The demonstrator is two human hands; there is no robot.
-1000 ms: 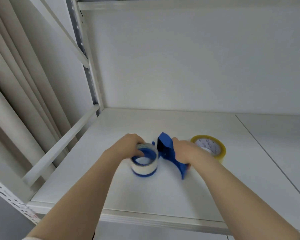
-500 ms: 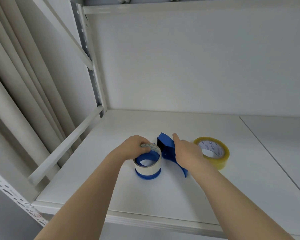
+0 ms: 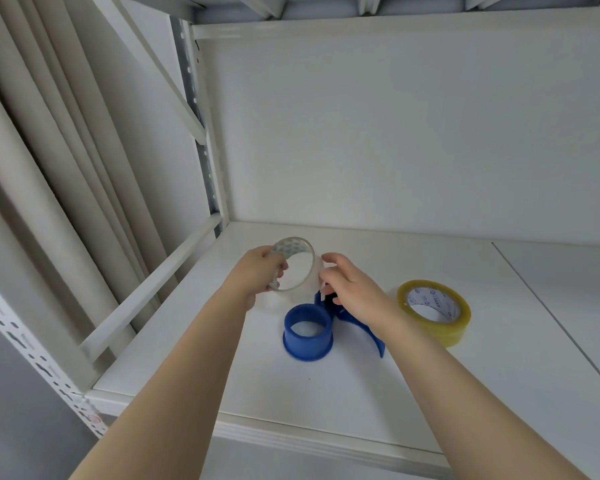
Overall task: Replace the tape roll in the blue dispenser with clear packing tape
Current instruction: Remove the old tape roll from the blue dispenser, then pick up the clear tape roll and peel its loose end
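Observation:
My left hand (image 3: 257, 275) holds an almost used-up tape roll (image 3: 293, 263), a thin clear ring, lifted above the shelf and tilted. The blue dispenser (image 3: 307, 337) stands on the shelf just below it, its round hub bare. My right hand (image 3: 352, 289) lies over the dispenser's curved handle, and its raised fingertips touch the right side of the lifted roll. A full roll of yellowish clear packing tape (image 3: 433, 311) lies flat on the shelf to the right of my right hand.
Everything sits on a white metal shelf (image 3: 326, 403) with a back wall and a perforated upright (image 3: 201, 161) at the left. A side rail (image 3: 146, 289) runs along the shelf's left edge, and pale curtains (image 3: 42, 168) hang beyond it.
My left hand has lifted the old roll off the dispenser's hub, up and back. My right hand moved up along the dispenser toward the roll. The camera tilted upward.

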